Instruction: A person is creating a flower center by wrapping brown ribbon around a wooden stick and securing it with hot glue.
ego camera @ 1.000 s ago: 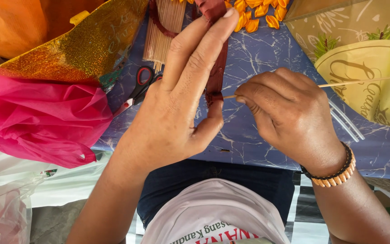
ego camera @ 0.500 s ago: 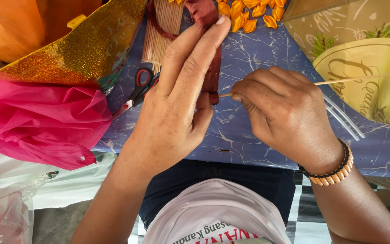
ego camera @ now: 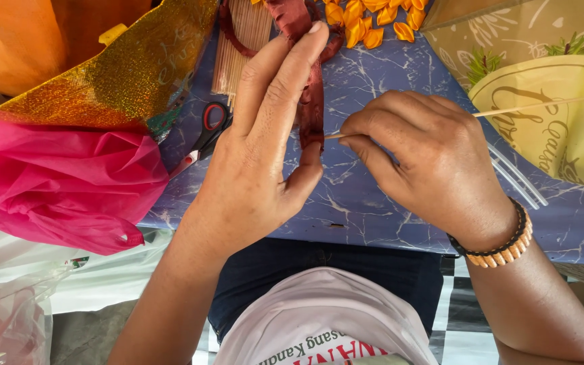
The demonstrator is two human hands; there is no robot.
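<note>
The dark red ribbon strip [ego camera: 311, 101] hangs down over the blue marbled worktop [ego camera: 386, 74], its lower end pinched between the thumb and fingers of the left hand [ego camera: 265, 155], which grasps it with the fingers extended upward along its length. The thin wooden stick [ego camera: 542, 103] runs level from the right, its tip meeting the ribbon's lower end; the right hand [ego camera: 434, 159] is clenched around it near that tip. To do this well, in my judgement, the strip should be kept taut and flat against the stick, with the stick held steady and level so the ribbon does not slip or twist. Beyond the hands, red-handled scissors [ego camera: 207, 128] lie just left of the left hand, a bundle of sticks [ego camera: 241, 40] and orange petals [ego camera: 363, 17] lie at the far edge. Gold glitter paper [ego camera: 123, 74] and pink tissue [ego camera: 55, 182] sit to the left, clear tubes [ego camera: 518, 179] to the right.
</note>
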